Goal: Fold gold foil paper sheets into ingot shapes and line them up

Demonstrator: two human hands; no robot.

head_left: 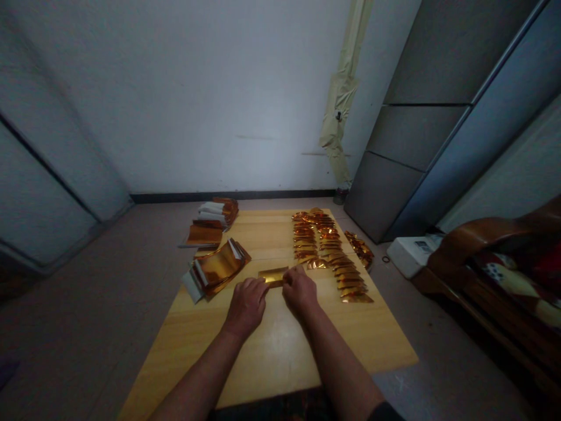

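Note:
A small sheet of gold foil paper [274, 276] lies near the middle of the wooden table, partly curled. My left hand [246, 305] grips its left end, fingers closed. My right hand [300, 290] pinches the right end, and its fingertips hide that edge. To the left rests a loose stack of gold foil sheets [221, 266] with pale backs. Beyond my right hand, folded gold foil pieces [304, 237] overlap in rows, and one row runs down the right side of the table.
The wooden table [272, 356] stands before a white wall. More foil sheets [205, 232] overhang its far left edge. On the floor at right are a heap of shiny gold pieces [359, 248], a white box [409, 255] and a wooden seat [495, 251]. A grey refrigerator [407, 128] stands behind.

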